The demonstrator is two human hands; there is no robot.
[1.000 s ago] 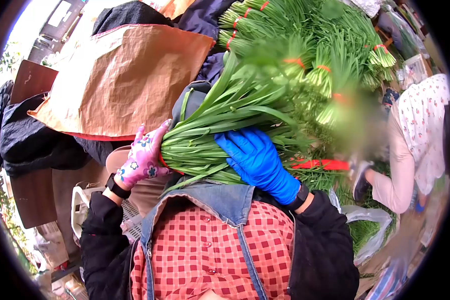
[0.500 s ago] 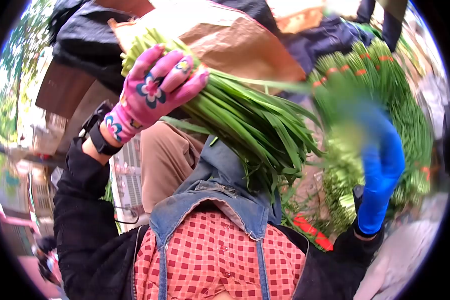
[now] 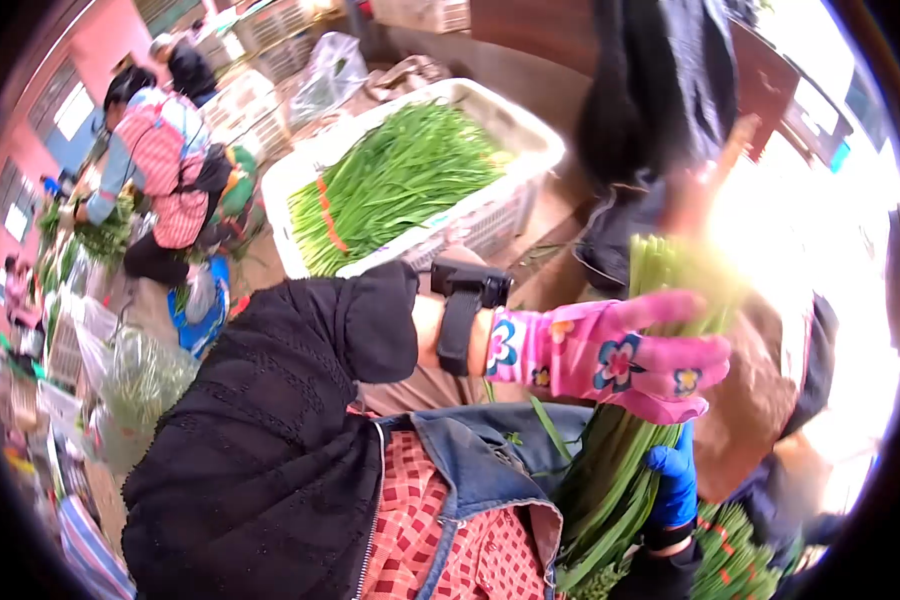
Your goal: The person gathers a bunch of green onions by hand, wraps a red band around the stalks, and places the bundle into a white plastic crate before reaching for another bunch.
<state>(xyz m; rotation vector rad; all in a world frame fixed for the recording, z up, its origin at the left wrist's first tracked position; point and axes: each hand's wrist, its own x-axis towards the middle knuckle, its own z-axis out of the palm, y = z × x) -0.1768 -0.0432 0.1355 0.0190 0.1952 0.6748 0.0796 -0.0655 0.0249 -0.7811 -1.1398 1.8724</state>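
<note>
My left hand (image 3: 620,355), in a pink flowered glove, grips the upper part of a bundle of long green chives (image 3: 625,450) that now stands almost upright at the right. My right hand (image 3: 675,485), in a blue glove, holds the same bundle lower down, mostly hidden behind the leaves. A black band sits on my left wrist (image 3: 462,305). My black sleeve crosses the middle of the view, above my red checked shirt and denim collar.
A white plastic crate (image 3: 490,225) filled with tied chive bundles stands behind my arm. Another person (image 3: 160,170) in a red checked top bends over greens at the upper left. Plastic bags and more greens lie at the left edge. Dark cloth hangs top right.
My view has swung left, bringing the crate and the other person into sight. The bundle has tipped from slanted to nearly upright, and my right hand has come back onto it.
</note>
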